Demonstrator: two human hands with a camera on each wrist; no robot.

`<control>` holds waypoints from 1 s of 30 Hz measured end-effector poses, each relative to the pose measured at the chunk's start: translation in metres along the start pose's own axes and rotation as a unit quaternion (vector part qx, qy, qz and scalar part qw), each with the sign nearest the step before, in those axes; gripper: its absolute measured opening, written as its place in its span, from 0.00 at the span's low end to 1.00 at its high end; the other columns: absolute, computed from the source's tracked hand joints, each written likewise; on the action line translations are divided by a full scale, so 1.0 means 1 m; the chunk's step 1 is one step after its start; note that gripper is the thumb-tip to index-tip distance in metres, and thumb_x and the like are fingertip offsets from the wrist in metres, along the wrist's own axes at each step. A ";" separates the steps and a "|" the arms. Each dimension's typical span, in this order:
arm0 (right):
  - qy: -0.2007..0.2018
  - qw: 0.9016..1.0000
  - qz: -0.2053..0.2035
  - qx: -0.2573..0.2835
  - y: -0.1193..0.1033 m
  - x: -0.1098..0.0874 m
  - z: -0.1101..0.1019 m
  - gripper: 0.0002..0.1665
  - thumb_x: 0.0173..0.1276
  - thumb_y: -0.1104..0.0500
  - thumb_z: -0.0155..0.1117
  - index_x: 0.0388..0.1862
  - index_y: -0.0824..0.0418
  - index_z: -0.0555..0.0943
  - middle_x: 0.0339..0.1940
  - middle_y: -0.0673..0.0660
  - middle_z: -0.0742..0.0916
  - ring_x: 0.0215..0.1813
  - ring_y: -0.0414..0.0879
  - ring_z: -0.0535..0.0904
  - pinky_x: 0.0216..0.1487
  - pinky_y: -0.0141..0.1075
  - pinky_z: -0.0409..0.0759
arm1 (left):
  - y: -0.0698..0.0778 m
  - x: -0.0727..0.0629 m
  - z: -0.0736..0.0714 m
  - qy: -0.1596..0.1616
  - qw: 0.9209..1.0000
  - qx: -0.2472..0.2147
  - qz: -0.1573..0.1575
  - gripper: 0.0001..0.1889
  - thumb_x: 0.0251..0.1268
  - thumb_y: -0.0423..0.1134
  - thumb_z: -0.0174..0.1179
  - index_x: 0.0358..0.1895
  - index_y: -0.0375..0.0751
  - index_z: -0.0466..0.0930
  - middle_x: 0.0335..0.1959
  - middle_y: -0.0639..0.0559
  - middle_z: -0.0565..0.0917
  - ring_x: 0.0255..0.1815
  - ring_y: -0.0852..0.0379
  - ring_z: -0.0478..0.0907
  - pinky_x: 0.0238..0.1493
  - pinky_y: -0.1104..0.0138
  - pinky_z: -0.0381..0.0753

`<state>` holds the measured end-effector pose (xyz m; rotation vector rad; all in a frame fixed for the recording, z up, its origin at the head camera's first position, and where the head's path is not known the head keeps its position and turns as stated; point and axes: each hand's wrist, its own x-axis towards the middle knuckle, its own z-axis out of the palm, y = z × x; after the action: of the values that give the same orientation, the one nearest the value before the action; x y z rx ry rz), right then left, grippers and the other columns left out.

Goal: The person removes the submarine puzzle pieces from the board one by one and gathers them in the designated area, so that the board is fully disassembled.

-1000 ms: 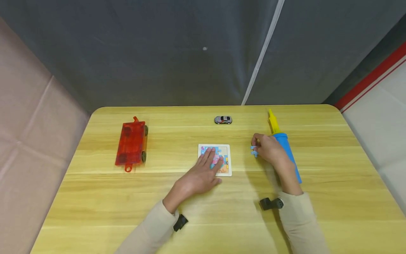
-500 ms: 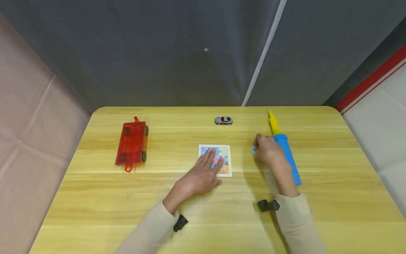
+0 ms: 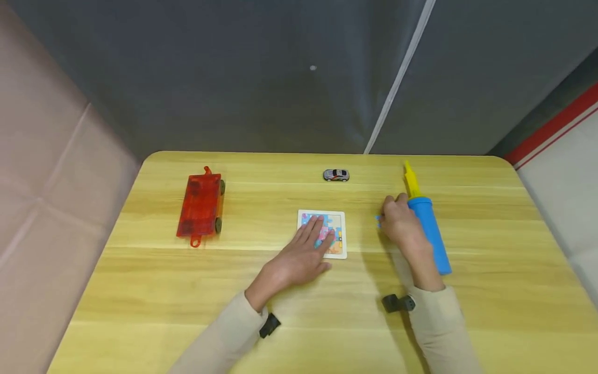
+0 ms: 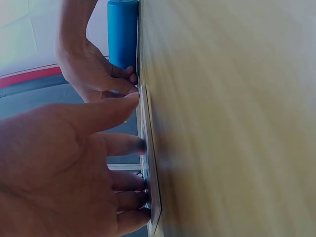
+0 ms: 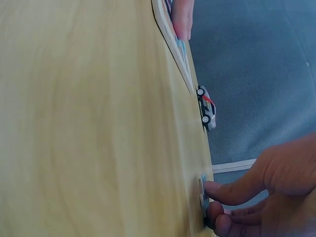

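My left hand rests with straight fingers on a small white-framed jigsaw puzzle in the middle of the table. Its fingertips press the pink and blue picture, hiding part of it. Pale gaps show at the puzzle's upper right. To the right, my right hand pinches a blue puzzle piece at the tabletop. The right wrist view shows the thumb and fingertips at that piece, close to the wood; the fingers cover much of it.
A blue pump with a yellow nozzle lies just right of my right hand. Behind the puzzle stands a small silver toy car. A red translucent wheeled toy cart is at the left. A grey curtain hangs behind the table.
My right fingers have curled further over the blue piece, so less of it shows. The left hand stays on the puzzle. The head view has shifted slightly.
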<state>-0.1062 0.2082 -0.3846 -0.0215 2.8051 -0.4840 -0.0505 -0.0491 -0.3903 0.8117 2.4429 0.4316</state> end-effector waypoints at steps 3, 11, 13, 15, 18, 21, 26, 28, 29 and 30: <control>-0.002 1.000 -0.001 -0.001 0.000 -0.001 -0.001 0.09 0.83 0.70 0.60 0.48 0.79 0.74 0.55 0.85 0.72 0.38 0.64 0.78 0.39 0.52 0.83 | 0.001 0.001 0.000 0.004 1.000 0.005 -0.005 0.38 0.90 0.50 0.52 0.91 0.41 0.48 0.92 0.33 0.31 0.93 0.38 0.26 0.92 0.48 0.35; 0.009 1.000 0.002 -0.002 -0.003 -0.002 -0.002 0.09 0.81 0.70 0.58 0.49 0.80 0.79 0.55 0.82 0.72 0.37 0.65 0.78 0.38 0.52 0.83 | 0.006 0.001 -0.001 0.012 0.999 0.023 -0.047 0.35 0.91 0.51 0.50 0.91 0.49 0.52 0.89 0.24 0.29 0.91 0.30 0.23 0.90 0.41 0.28; 0.023 1.000 -0.003 -0.001 -0.006 -0.005 -0.002 0.08 0.81 0.70 0.57 0.47 0.78 0.80 0.55 0.81 0.73 0.36 0.64 0.78 0.35 0.51 0.82 | 0.006 0.002 -0.001 0.010 0.998 0.025 -0.054 0.35 0.91 0.51 0.50 0.91 0.51 0.52 0.89 0.23 0.30 0.91 0.29 0.24 0.90 0.40 0.28; 0.042 0.999 -0.009 -0.001 -0.013 -0.009 -0.001 0.07 0.80 0.71 0.57 0.46 0.76 0.80 0.53 0.78 0.74 0.35 0.63 0.77 0.33 0.49 0.80 | 0.008 0.002 0.001 0.008 0.998 0.030 -0.058 0.34 0.91 0.51 0.50 0.91 0.53 0.53 0.89 0.23 0.32 0.91 0.30 0.25 0.90 0.40 0.29; 0.062 0.997 -0.035 0.003 -0.034 -0.010 0.002 0.06 0.78 0.70 0.60 0.45 0.74 0.83 0.50 0.73 0.77 0.36 0.60 0.78 0.34 0.48 0.81 | 0.008 0.001 0.000 0.006 0.997 0.041 -0.067 0.34 0.91 0.52 0.49 0.91 0.55 0.54 0.89 0.24 0.33 0.92 0.31 0.26 0.90 0.39 0.30; 0.042 0.997 -0.065 0.014 -0.052 -0.011 0.008 0.07 0.79 0.68 0.66 0.46 0.71 0.88 0.49 0.69 0.81 0.40 0.56 0.80 0.40 0.48 0.86 | 0.010 0.001 0.001 0.003 0.996 0.056 -0.069 0.33 0.91 0.53 0.50 0.91 0.57 0.55 0.90 0.24 0.35 0.92 0.32 0.28 0.90 0.40 0.33; -0.016 0.995 -0.093 0.039 -0.073 -0.005 0.019 0.09 0.81 0.62 0.69 0.50 0.68 0.90 0.51 0.65 0.83 0.41 0.53 0.82 0.43 0.49 0.88 | 0.012 0.002 0.003 0.001 0.994 0.080 -0.074 0.33 0.91 0.55 0.49 0.91 0.59 0.55 0.90 0.25 0.35 0.92 0.32 0.29 0.91 0.41 0.37; -0.025 0.995 -0.090 0.044 -0.078 -0.001 0.021 0.09 0.81 0.62 0.69 0.50 0.68 0.90 0.52 0.65 0.83 0.41 0.53 0.82 0.42 0.49 0.87 | 0.011 0.002 0.003 0.000 0.994 0.080 -0.074 0.34 0.91 0.55 0.49 0.91 0.58 0.53 0.90 0.25 0.34 0.92 0.32 0.28 0.91 0.42 0.37; -0.027 0.995 -0.088 0.046 -0.079 0.000 0.022 0.09 0.80 0.63 0.69 0.50 0.68 0.90 0.52 0.65 0.83 0.41 0.52 0.82 0.41 0.49 0.87 | 0.010 0.002 0.002 -0.001 0.994 0.077 -0.074 0.34 0.91 0.55 0.48 0.91 0.58 0.53 0.89 0.25 0.34 0.92 0.32 0.27 0.91 0.42 0.36; -0.027 0.995 -0.086 0.045 -0.080 0.002 0.022 0.09 0.80 0.63 0.68 0.50 0.68 0.90 0.52 0.65 0.83 0.41 0.52 0.81 0.41 0.48 0.86 | 0.009 0.001 0.001 -0.001 0.995 0.074 -0.073 0.34 0.91 0.55 0.48 0.91 0.57 0.52 0.89 0.24 0.34 0.92 0.32 0.27 0.91 0.42 0.37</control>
<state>-0.1045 0.1253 -0.3788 -0.2554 2.7387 -0.6409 -0.0464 -0.0408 -0.3878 0.6852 2.5347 0.1965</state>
